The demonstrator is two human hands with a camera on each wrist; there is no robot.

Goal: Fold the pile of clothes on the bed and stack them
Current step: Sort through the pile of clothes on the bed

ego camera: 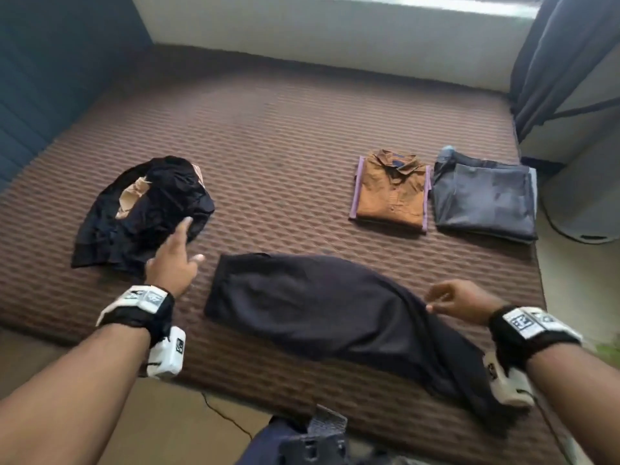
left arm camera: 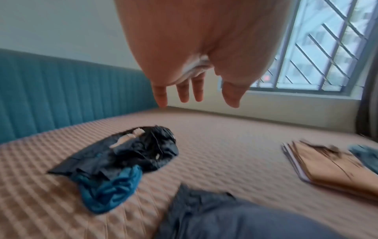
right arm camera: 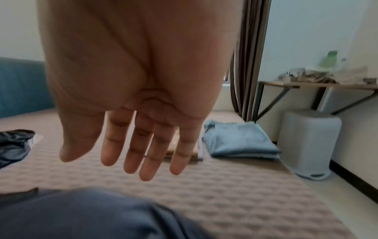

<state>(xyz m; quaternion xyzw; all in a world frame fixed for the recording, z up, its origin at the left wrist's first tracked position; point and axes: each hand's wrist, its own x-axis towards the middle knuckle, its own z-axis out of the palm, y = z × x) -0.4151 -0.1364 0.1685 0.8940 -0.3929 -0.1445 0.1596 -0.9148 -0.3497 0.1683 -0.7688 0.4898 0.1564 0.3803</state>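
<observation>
A dark navy garment [ego camera: 318, 303] lies spread across the near edge of the bed, its right end hanging over the side. My left hand [ego camera: 177, 256] hovers open, fingers straight, between that garment and the rumpled black pile [ego camera: 144, 209] with beige cloth showing. In the left wrist view the left hand [left arm camera: 194, 90] holds nothing, and a blue garment [left arm camera: 110, 186] lies against the pile [left arm camera: 139, 152]. My right hand [ego camera: 449, 298] is just above the navy garment's right part. Its fingers [right arm camera: 143, 153] are straight and empty over the garment [right arm camera: 81, 213].
A folded brown shirt [ego camera: 391, 191] on a lilac one and folded grey trousers [ego camera: 486, 199] lie side by side at the right of the brown quilted mattress [ego camera: 285, 135]. A blue headboard [ego camera: 50, 78] runs along the left. A grey bin [right arm camera: 310, 145] stands on the floor at right.
</observation>
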